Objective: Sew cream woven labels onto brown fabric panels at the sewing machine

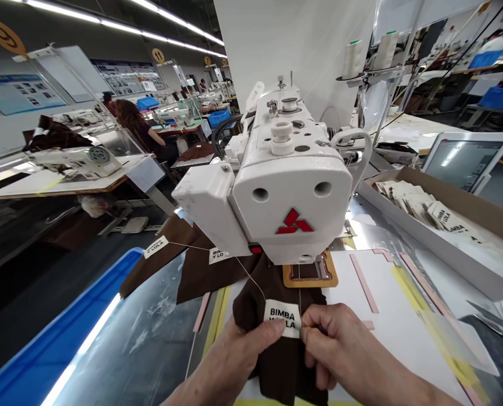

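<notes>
A dark brown fabric piece (279, 361) lies under the front of the white sewing machine (291, 197), bearing a white label (282, 317) printed "BIMBA Y LOLA". My left hand (251, 349) is closed on the fabric's left side, thumb pressed across the label's lower part. At the label's right edge my right hand (336, 344) is closed in a pinch on the fabric, its fingertips partly hidden. A thin thread drops from the machine to this spot. Just behind is the orange-edged clamp frame (331, 269). More labelled brown pieces (192, 276) trail leftward, joined by thread.
A cardboard box (397, 225) of labels stands at the right, with a tablet (467, 160) behind it. Metal scissors or tweezers (499, 327) lie at the right edge. Left of the table is a blue bin (120, 265). Thread cones (352, 59) stand above; a person (139, 127) sits farther back.
</notes>
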The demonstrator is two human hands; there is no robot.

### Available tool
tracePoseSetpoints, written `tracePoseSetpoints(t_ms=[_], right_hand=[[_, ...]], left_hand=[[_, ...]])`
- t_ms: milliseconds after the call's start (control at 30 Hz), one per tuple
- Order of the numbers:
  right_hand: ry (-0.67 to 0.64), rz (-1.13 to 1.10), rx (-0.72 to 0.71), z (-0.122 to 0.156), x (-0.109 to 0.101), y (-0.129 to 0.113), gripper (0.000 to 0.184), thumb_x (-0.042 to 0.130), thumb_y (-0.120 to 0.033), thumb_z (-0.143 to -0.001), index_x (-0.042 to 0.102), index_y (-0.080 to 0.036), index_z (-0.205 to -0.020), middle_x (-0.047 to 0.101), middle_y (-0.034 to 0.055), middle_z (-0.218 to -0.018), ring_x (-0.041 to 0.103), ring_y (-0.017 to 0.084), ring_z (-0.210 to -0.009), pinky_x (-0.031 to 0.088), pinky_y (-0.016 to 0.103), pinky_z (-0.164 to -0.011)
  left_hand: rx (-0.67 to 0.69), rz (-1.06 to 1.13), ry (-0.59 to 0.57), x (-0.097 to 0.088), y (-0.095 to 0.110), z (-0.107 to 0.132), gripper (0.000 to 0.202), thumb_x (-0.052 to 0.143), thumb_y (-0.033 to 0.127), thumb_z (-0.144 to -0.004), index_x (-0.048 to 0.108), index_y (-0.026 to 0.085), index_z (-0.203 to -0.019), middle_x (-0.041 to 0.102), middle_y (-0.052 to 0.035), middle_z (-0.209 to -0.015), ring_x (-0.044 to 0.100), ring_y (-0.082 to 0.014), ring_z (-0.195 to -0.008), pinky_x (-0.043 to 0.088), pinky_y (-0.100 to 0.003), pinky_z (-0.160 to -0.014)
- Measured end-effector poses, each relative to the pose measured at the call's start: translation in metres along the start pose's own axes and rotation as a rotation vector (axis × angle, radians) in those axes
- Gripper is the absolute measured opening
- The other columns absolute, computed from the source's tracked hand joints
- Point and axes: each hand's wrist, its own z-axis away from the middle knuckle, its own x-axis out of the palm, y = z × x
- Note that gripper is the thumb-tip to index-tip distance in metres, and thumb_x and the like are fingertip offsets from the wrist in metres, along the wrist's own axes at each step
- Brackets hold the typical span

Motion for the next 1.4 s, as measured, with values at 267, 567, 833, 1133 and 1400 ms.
tracePoseSetpoints(t_ms=[267,567,833,1133,1400], right_hand=[[-0.027,-0.065,0.005,0.001,-0.003,0.008,0.018,0.054,-0.024,-0.09,0.061,-0.02,-0.074,0.063,-0.0035,-0.053,0.062,0.011,-0.048,0.049,0.019,-0.049],[-0.01,-0.03,-0.016,0.0,-0.002,0.003,0.021,0.051,-0.02,-0.088,0.058,-0.02,-0.068,0.061,-0.0029,-0.051,0.062,0.012,-0.048,0.044,0.019,-0.047],[-0.026,-0.053,-0.032,0.001,-0.006,0.005,0.022,0.055,-0.028,-0.093,0.062,-0.019,-0.074,0.063,-0.0029,-0.056,0.063,0.013,-0.051,0.048,0.021,-0.051],[-0.004,0.025,-0.048,0.002,-0.005,0.002,0.022,0.048,-0.02,-0.09,0.062,-0.02,-0.072,0.065,-0.0017,-0.056,0.062,0.013,-0.051,0.045,0.021,-0.051],[0.022,-0.021,-0.016,0.002,-0.004,0.0,0.01,0.058,-0.022,-0.087,0.058,-0.02,-0.077,0.059,-0.0052,-0.059,0.063,0.013,-0.055,0.048,0.021,-0.052]], left_hand=[[-0.007,0.051,-0.032,-0.003,0.0,0.001,0.045,0.081,0.047,-0.081,0.072,0.012,-0.108,0.075,-0.0121,-0.088,0.071,-0.0258,-0.071,0.056,-0.034,-0.065],[-0.015,-0.009,-0.024,-0.002,0.009,0.005,0.046,0.081,0.041,-0.081,0.073,0.015,-0.118,0.076,-0.0076,-0.084,0.071,-0.0276,-0.081,0.057,-0.035,-0.074],[0.004,0.009,-0.027,-0.004,0.006,0.004,0.034,0.08,0.04,-0.082,0.076,0.014,-0.104,0.077,-0.0107,-0.096,0.072,-0.0269,-0.082,0.056,-0.036,-0.078],[-0.039,0.039,0.003,-0.004,0.006,0.004,0.039,0.084,0.04,-0.077,0.076,0.014,-0.105,0.077,-0.0112,-0.096,0.072,-0.0277,-0.08,0.057,-0.036,-0.075],[-0.158,0.231,0.082,-0.002,0.01,0.002,0.039,0.088,0.036,-0.068,0.072,0.014,-0.097,0.075,-0.0097,-0.088,0.071,-0.0283,-0.084,0.058,-0.039,-0.081]])
